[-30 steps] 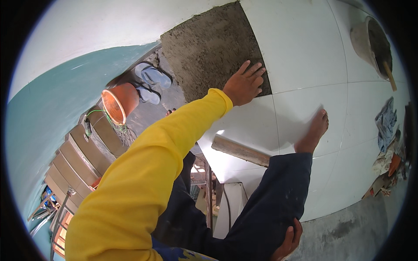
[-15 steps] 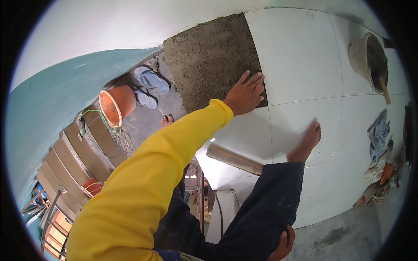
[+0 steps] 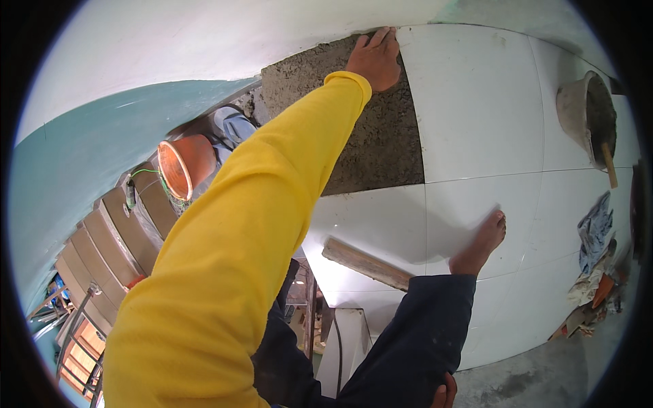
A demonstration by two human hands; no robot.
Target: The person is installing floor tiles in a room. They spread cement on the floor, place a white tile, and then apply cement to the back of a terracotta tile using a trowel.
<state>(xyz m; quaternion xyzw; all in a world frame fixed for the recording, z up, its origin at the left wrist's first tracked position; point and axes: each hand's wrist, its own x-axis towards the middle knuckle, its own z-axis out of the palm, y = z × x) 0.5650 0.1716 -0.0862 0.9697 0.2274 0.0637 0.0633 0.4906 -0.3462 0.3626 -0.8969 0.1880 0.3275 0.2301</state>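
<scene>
Grey mortar lies under the left hand, at the corner by the wall

From the head camera, the mortar patch fills a gap in the floor, between the white wall beyond and the white tiles to its right and nearer the person. Its right edge runs straight along the far tile, away from the person toward the wall; which way the patch is longer I cannot tell, since the arm covers part of it.

The left hand is over the far right corner, fingers slightly parted and pointing toward the wall, holding nothing that shows. Most of the patch lies to the left of this hand and back toward the person. Whether the palm presses on the mortar is unclear. The yellow sleeve crosses the patch's near left part.

The right hand, much farther from the mortar, shows only partly beside the dark trouser leg; its grip cannot be told. Between the patch and that leg, a wooden strip slants across the near tile. A grey bucket stands well off to the right.
</scene>
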